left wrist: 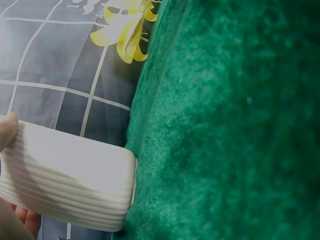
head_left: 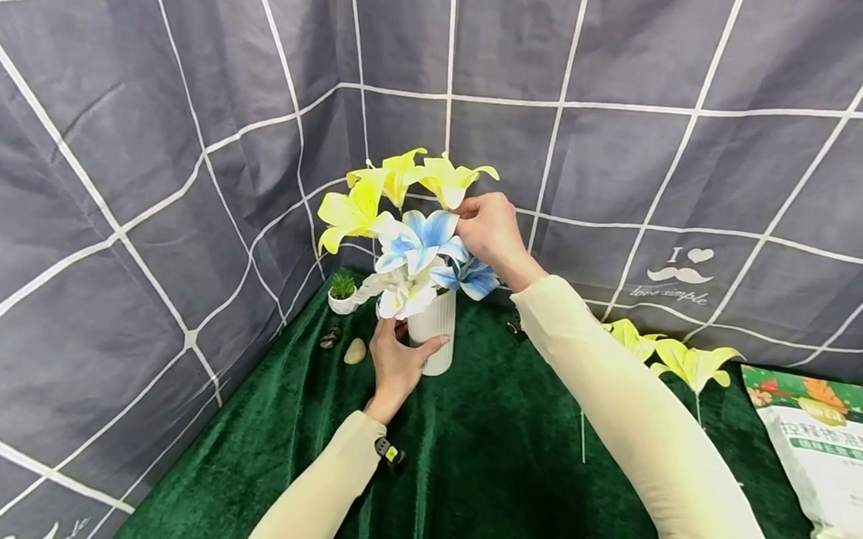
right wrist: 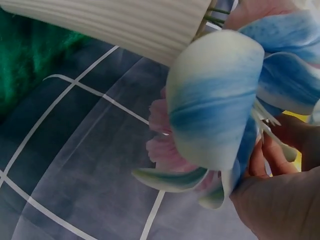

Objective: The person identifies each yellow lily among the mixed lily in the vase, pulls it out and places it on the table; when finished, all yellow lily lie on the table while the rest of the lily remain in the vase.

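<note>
A white ribbed vase (head_left: 438, 334) stands on the green cloth, filled with artificial flowers. My left hand (head_left: 395, 363) grips its side, thumb across the front; the left wrist view shows the vase's lower body (left wrist: 75, 175). Yellow lilies (head_left: 447, 180) rise at the top, above blue-and-white lilies (head_left: 422, 242) and a white blossom (head_left: 405, 294). My right hand (head_left: 494, 228) pinches at the base of the rightmost yellow lily. In the right wrist view, a blue petal (right wrist: 215, 105) partly hides the curled fingers, and pink petals (right wrist: 167, 137) show behind it.
Left of the vase are a small potted succulent (head_left: 342, 292), a pale stone (head_left: 355, 351) and a dark stone (head_left: 330, 337). More yellow lilies (head_left: 695, 365) lie beyond my right sleeve. A white-and-green packet (head_left: 831, 464) lies far right, another person's fingers at its edge. Grey checked curtains (head_left: 597, 164) surround the table.
</note>
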### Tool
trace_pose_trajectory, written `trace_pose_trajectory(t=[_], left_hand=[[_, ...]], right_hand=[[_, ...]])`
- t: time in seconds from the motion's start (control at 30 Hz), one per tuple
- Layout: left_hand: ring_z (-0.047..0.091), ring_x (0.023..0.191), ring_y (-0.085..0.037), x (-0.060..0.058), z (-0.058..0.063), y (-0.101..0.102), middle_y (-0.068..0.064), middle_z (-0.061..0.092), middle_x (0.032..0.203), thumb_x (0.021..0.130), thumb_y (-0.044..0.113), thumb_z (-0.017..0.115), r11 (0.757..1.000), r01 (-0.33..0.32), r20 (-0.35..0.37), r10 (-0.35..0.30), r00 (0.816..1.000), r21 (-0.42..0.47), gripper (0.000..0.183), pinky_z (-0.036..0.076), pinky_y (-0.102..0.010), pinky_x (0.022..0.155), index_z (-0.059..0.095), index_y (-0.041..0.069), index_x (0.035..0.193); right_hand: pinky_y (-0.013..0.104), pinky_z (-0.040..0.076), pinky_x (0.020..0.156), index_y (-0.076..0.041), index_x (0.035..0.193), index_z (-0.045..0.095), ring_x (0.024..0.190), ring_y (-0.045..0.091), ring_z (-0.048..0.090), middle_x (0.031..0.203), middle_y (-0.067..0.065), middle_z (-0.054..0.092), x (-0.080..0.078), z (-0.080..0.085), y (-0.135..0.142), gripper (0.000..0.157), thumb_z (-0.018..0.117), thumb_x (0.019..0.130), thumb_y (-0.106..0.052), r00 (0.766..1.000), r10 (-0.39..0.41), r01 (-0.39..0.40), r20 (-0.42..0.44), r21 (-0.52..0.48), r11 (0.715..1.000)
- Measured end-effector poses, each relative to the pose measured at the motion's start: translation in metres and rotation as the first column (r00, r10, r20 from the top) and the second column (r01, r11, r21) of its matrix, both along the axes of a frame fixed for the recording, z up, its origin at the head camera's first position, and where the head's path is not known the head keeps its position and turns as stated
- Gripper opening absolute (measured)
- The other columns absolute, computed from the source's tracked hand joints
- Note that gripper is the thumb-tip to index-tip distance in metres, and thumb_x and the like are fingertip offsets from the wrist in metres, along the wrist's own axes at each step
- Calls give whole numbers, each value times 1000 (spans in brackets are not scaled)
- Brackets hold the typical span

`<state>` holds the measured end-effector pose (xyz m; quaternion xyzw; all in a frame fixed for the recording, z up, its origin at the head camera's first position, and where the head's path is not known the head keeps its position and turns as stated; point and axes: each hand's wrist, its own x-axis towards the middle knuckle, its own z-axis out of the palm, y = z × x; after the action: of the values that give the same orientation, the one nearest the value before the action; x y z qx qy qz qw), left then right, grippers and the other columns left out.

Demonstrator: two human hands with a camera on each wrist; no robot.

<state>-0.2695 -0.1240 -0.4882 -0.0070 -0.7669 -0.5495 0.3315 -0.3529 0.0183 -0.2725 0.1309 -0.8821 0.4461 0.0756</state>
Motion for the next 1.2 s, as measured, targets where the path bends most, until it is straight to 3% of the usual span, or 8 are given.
trace_pose_trajectory(t=[0.2, 0.37, 0.57, 0.83, 0.93, 1.07, 1.2], left_hand=[[67, 114, -32, 1, 1, 1, -15, 62, 126, 71, 28, 93, 1000, 4, 7, -4, 1000, 8, 76, 58, -46, 97, 58, 13, 136], [66, 115, -32, 1, 0, 1, -14, 62, 128, 71, 28, 93, 1000, 4, 7, -4, 1000, 8, 77, 58, -46, 97, 57, 16, 138], [66, 116, -32, 1, 1, 1, -14, 61, 129, 70, 27, 94, 1000, -6, 4, 6, 1000, 7, 79, 58, -46, 98, 57, 14, 138], [67, 114, -32, 2, 2, 1, -15, 62, 126, 71, 27, 94, 1000, -16, 3, 16, 1000, -6, 75, 59, -45, 96, 59, 10, 134], [68, 112, -31, 2, 2, 2, -15, 63, 124, 71, 27, 94, 1000, -23, 9, 23, 1000, -11, 73, 60, -45, 94, 59, 10, 133], [67, 113, -33, 2, 2, 2, -16, 63, 124, 71, 28, 94, 1000, -22, 13, 22, 1000, -10, 73, 59, -46, 95, 60, 9, 132], [67, 113, -32, 2, 1, 1, -15, 62, 125, 71, 29, 93, 1000, -23, 15, 23, 1000, -9, 73, 59, -46, 95, 60, 9, 133]], right_hand=[[28, 50, 73, -10, 107, 81, 94, 23, 63, 107, 11, 78, -4, -2, -1, 20, 67, 92, -11, 1000, 0, 0, 15, -25, 1000], [21, 46, 63, -10, 106, 81, 80, 16, 61, 101, 12, 78, -3, -2, 1, 21, 66, 91, -9, 1000, 11, -8, 29, -81, 997], [21, 57, 61, -4, 103, 79, 62, 7, 66, 81, 6, 76, 0, -1, 5, 19, 64, 91, -6, 996, 73, -57, 59, -239, 969], [24, 59, 59, -4, 105, 78, 60, 9, 67, 75, -2, 72, -1, -4, 12, 17, 66, 95, -9, 990, 132, -106, 50, -356, 929], [24, 59, 61, -4, 105, 78, 62, 10, 68, 82, 3, 75, -2, -7, 15, 17, 66, 95, -9, 989, 143, -129, 24, -306, 943], [23, 58, 62, -6, 101, 78, 66, 14, 71, 85, 10, 77, -3, -12, 15, 17, 63, 94, -10, 990, 141, -144, -30, -157, 977], [24, 60, 63, -5, 101, 77, 68, 16, 72, 86, 14, 76, -2, -13, 15, 16, 65, 96, -15, 990, 130, -138, -58, -159, 978]])
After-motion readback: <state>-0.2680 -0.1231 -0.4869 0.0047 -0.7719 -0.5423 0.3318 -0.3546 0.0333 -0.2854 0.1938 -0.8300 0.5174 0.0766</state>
